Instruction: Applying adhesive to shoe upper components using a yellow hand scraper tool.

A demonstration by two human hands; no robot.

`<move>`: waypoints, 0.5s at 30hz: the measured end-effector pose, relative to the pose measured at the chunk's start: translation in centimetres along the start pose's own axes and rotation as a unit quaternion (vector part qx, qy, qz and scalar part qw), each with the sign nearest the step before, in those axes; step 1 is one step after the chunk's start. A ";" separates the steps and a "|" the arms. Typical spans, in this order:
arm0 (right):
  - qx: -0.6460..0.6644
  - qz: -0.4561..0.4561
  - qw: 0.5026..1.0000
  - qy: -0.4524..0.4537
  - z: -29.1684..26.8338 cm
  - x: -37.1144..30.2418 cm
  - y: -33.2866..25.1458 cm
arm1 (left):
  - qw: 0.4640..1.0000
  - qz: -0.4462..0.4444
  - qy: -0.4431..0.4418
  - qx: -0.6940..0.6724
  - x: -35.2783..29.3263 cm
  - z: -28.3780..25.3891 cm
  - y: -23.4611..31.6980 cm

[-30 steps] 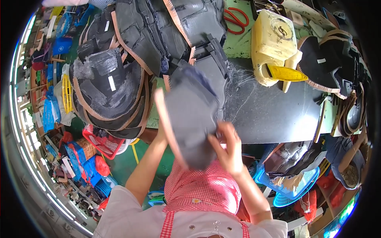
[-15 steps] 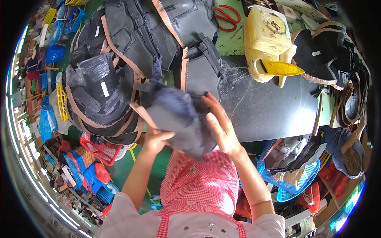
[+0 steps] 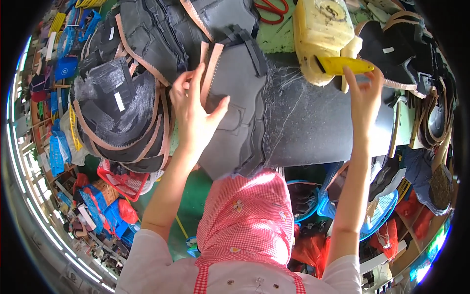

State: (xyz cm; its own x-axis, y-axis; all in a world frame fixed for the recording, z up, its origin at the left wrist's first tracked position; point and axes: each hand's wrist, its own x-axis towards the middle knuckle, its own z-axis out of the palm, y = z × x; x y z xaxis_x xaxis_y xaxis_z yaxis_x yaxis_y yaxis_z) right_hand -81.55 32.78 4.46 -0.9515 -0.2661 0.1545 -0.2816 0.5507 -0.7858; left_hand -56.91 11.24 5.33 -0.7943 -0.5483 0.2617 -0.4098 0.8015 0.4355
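My left hand (image 3: pixel 195 115), thumb and forefinger spread, is at the left side of a stack of dark grey, foam-like shoe pieces (image 3: pixel 235 93) by the table's front edge. The top piece has a tan strip (image 3: pixel 211 73) with a serrated edge, and my fingertips lie beside it. Out to the right, my right hand (image 3: pixel 364 93) has its thumb and fingers closed on the right end of a flat yellow-handled tool (image 3: pixel 335 65). Its dark left end is at a glue-smeared, pale yellow plastic container (image 3: pixel 324 36).
More dark pieces with tan edging (image 3: pixel 117 105) pile up at left, others (image 3: pixel 389 49) at far right. Red-handled scissors (image 3: pixel 271 12) lie behind. A scratched black board (image 3: pixel 313 122) covers the table's front. Below it stand blue baskets (image 3: pixel 374 215) and a red basket (image 3: pixel 125 179).
The dark grey piece both hands held now lies on the stack. My left hand has moved up along it. My right hand has gone right and taken the yellow-handled tool, whose right end tilts up.
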 end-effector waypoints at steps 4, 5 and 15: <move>0.058 0.008 0.995 -0.082 -0.1 -0.3 -0.4 | 0.985 -0.087 -0.105 -0.101 -1.6 -0.1 -1.0; 0.130 -0.067 0.988 -0.046 -0.3 -1.0 -0.7 | 0.980 -0.115 -0.099 -0.125 -1.6 0.2 -1.4; 0.231 0.001 0.972 -0.033 1.7 -1.0 1.6 | 0.882 -0.270 -0.163 -0.351 0.5 -0.9 -0.1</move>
State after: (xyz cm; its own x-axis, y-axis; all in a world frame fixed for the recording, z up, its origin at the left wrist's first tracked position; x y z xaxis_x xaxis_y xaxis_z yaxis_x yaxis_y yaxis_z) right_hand -80.82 32.55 2.05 -0.9375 -0.3242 0.1268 -0.1801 0.1401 -0.9736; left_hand -56.87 10.71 6.18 -0.7018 -0.6158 -0.3580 -0.4794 0.0366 0.8768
